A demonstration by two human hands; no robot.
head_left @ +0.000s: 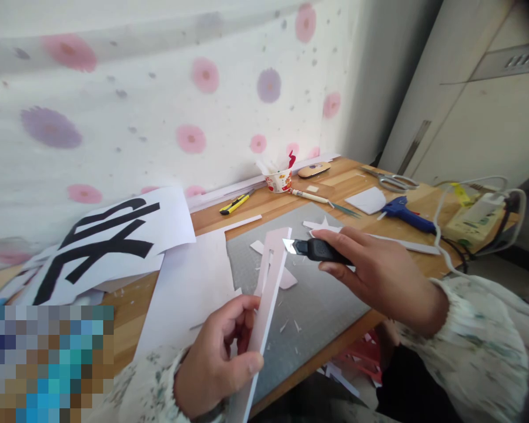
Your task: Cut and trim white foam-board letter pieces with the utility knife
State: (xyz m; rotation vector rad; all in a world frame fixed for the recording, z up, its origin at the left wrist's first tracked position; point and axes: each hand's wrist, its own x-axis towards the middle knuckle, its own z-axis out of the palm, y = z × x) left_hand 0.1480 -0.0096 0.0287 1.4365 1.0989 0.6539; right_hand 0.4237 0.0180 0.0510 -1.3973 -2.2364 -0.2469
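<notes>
My left hand (223,355) is closed on a long white foam board piece (268,294), thumb on its near face and fingers behind. The piece is tilted up above the grey cutting mat (330,308) and has a narrow slot near its top. In my right hand (379,273) is a black utility knife (324,251), its blade pointing left, at or very close to the piece's upper right edge; I cannot tell whether they touch. White offcuts and slivers lie on the mat, among them a pointed scrap (321,225).
Left of the mat lie a white sheet (187,276) and paper with black characters (127,235). Behind are a yellow cutter (237,202), a paper cup (278,179) and a pen-like tool (311,195). Scissors (392,180), a blue glue gun (408,215) and a white cable (441,235) are at right.
</notes>
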